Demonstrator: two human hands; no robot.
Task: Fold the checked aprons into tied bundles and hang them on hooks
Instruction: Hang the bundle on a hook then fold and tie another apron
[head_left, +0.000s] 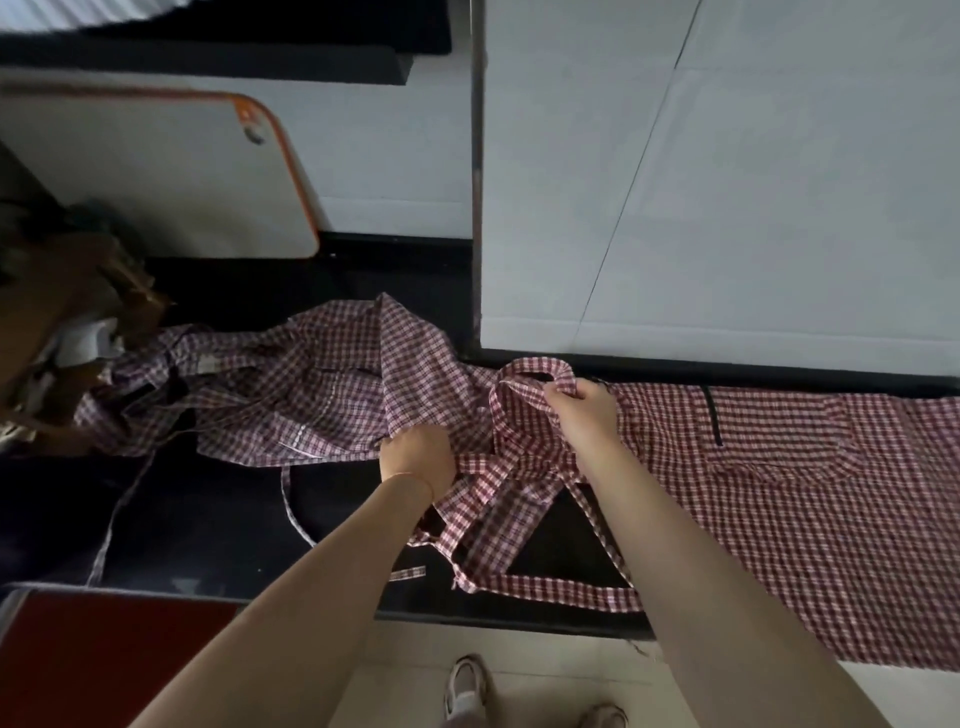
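A red-and-white checked apron (810, 499) lies spread flat over the right half of a black counter (218, 519), its lower edge hanging past the front. My right hand (582, 410) pinches its neck loop (535, 371) near the wall. My left hand (415, 457) grips bunched checked cloth where the apron's top and straps (519, 530) meet. A second, paler checked apron (291, 395) lies crumpled on the counter to the left, its thin ties trailing toward the front edge.
A white board with an orange rim (156, 171) leans against the wall at the back left. A brown cluttered heap (57, 332) sits at the left edge. A red panel (104, 660) is at the lower left. White-tiled wall behind; my shoes (467, 691) on the floor.
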